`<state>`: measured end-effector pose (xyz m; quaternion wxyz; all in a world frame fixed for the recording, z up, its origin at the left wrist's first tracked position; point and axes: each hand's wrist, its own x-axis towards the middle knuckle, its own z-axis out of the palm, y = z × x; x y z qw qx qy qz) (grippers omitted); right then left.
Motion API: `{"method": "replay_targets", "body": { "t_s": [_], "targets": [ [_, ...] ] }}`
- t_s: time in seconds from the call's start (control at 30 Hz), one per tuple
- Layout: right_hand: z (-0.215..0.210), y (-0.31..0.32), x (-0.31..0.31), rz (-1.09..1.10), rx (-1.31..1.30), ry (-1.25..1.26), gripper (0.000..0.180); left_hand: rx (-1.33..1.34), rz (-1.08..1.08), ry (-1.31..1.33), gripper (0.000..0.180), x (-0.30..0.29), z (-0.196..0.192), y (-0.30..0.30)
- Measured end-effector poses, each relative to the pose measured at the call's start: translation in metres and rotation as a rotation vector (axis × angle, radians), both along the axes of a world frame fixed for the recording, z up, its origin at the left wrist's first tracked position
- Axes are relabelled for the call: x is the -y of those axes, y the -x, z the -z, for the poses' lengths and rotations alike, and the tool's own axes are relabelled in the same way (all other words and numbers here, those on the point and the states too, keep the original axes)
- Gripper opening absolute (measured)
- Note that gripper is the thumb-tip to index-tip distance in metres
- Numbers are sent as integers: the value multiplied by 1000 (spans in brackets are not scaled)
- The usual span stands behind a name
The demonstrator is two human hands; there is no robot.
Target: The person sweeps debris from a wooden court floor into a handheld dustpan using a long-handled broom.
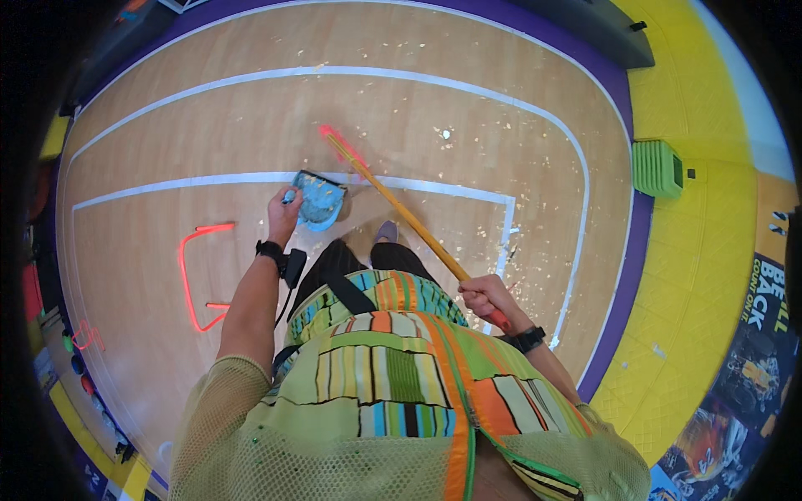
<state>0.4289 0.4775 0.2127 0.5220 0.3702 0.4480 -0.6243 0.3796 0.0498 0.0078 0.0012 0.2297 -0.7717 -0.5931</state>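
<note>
My left hand (284, 215) is closed round the handle of a blue dustpan (316, 219), which I hold low over the wood-look floor. Greyish debris and pale bits lie inside the pan. My right hand (489, 299) grips the red end of a long broom (409, 219) with a yellow-orange stick. The stick slants away to the far left, and its pinkish-red bristle head (344, 146) is beyond the dustpan, apart from it. Pale scraps (445, 134) are scattered over the floor, mostly on the right and far side.
An orange-red bent tube frame (184, 267) lies on the floor to my left. Stacked green baskets (657, 169) stand at the right by a yellow padded wall (693, 250). White lines cross the floor inside a purple border (620, 351). Dark padded blocks (597, 29) sit at the far edge.
</note>
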Motion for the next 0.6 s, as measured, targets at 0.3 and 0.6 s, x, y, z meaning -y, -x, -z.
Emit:
{"method": "replay_targets", "body": {
  "t_s": [0.3, 0.6],
  "targets": [
    [-10, 49, -69, 288, -8, -113, 14, -22, 15, -32, 13, 6, -17, 66],
    [86, 175, -86, 465, -226, -357, 16, 21, 91, 22, 12, 15, -5, 168]
  ]
}}
